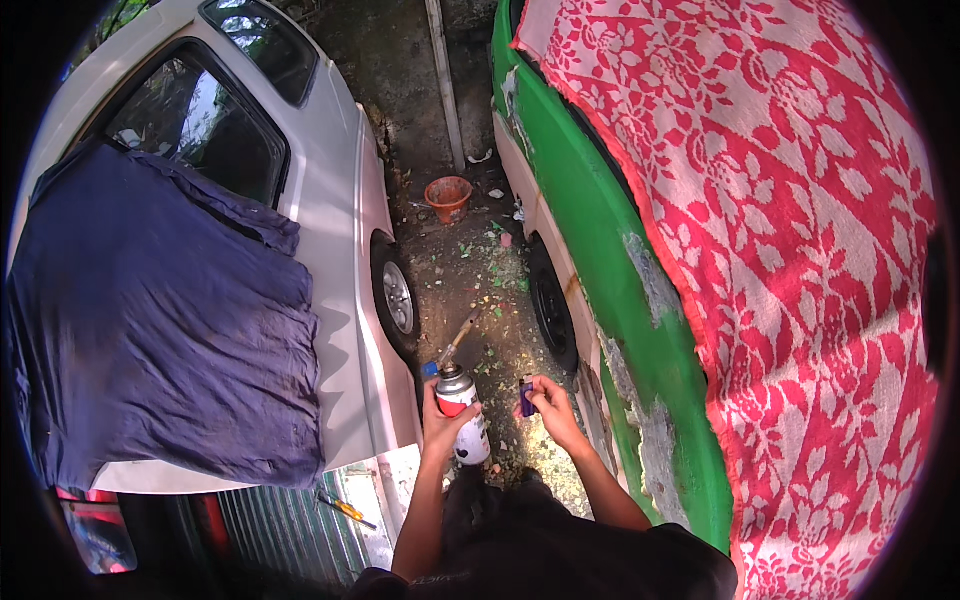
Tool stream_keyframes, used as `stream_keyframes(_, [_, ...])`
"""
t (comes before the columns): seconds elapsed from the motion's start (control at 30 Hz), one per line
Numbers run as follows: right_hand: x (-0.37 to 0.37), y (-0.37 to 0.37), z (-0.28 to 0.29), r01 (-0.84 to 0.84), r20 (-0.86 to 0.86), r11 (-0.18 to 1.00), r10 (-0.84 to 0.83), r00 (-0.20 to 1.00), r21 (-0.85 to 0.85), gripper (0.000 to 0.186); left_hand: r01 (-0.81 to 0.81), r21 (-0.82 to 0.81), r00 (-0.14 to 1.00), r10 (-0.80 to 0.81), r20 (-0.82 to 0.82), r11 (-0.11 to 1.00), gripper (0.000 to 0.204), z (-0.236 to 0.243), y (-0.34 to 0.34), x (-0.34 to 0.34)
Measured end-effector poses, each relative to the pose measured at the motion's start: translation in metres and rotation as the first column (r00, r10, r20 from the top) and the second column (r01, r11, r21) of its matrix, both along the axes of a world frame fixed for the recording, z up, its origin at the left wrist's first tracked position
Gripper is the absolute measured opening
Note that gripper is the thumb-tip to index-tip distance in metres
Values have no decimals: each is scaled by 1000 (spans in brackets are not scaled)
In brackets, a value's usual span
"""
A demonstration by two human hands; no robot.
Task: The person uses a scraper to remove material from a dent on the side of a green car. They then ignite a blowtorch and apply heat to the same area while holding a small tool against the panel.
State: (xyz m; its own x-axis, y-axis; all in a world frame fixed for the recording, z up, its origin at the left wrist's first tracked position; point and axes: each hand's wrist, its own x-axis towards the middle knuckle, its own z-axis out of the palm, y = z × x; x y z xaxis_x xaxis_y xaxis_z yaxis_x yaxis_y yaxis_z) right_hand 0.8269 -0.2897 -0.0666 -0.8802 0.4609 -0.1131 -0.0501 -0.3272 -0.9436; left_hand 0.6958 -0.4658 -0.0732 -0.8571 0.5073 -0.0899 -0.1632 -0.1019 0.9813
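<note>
My left hand (440,425) grips a white and red spray can (462,412) held upright, nozzle at the top. My right hand (550,405) pinches a small purple lighter (526,397) just to the right of the can. Both hands hover low over the dirt ground between two vehicles. A thin stick-like tool with a blue handle end (455,345) lies on the ground just beyond the can.
A white car (330,200) with a dark blue cloth (160,310) over it stands on the left. A green car (590,210) with patchy bare spots and a red-and-white floral cloth (790,230) stands on the right. An orange pot (448,197) sits farther along the gap. A screwdriver (345,508) lies lower left.
</note>
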Motion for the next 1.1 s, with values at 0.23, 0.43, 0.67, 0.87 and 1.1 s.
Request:
stream_keyframes(0.23, [-118,33,-5,-19,-66,999,16,998,-45,16,48,-77,972,-64,-227,996,83,-22,61,-104])
stream_keyframes(0.43, [-225,77,11,95,-28,994,-97,995,-50,11,209,-78,947,-222,-231,975,69,-17,121,-214])
stream_keyframes(0.67, [-307,101,57,273,76,915,-307,949,298,25,150,-254,879,-246,-407,956,66,26,162,-288])
stream_keyframes(0.87, [-348,141,85,261,238,739,-495,835,621,31,-45,-515,764,-302,-570,856,71,28,224,-332])
stream_keyframes(1.1, [-389,214,82,256,190,642,-541,820,722,33,-48,-623,781,-359,-511,781,82,56,299,-361])
